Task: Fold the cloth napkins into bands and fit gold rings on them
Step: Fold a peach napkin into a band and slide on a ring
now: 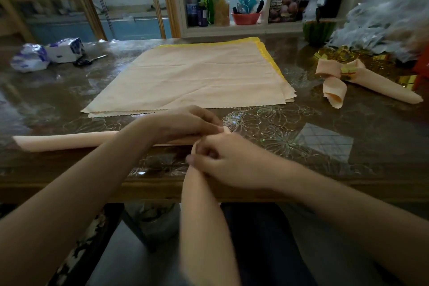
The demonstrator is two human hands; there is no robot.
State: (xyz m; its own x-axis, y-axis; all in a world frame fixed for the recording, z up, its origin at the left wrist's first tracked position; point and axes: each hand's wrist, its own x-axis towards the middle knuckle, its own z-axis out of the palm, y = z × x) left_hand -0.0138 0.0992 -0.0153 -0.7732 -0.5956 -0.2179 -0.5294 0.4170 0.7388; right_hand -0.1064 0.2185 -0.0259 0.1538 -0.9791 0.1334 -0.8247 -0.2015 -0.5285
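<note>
Left hand [185,123]: reaches in from the left, palm down, forearm crossing the table's near edge; its fingertips pinch the napkin band [65,141] at its bend.
Right hand [222,160]: just beside the left, knuckles up, fingers curled round the band's hanging part, thumb pointing left.
Napkin band: lies along the near edge of the table [325,146], turns under the hands and hangs down toward the lap.
Stack of napkins [197,72]: flat, mid-table, beyond the hands.
Finished napkin [380,87]: far right, wearing a gold ring [347,71].
</note>
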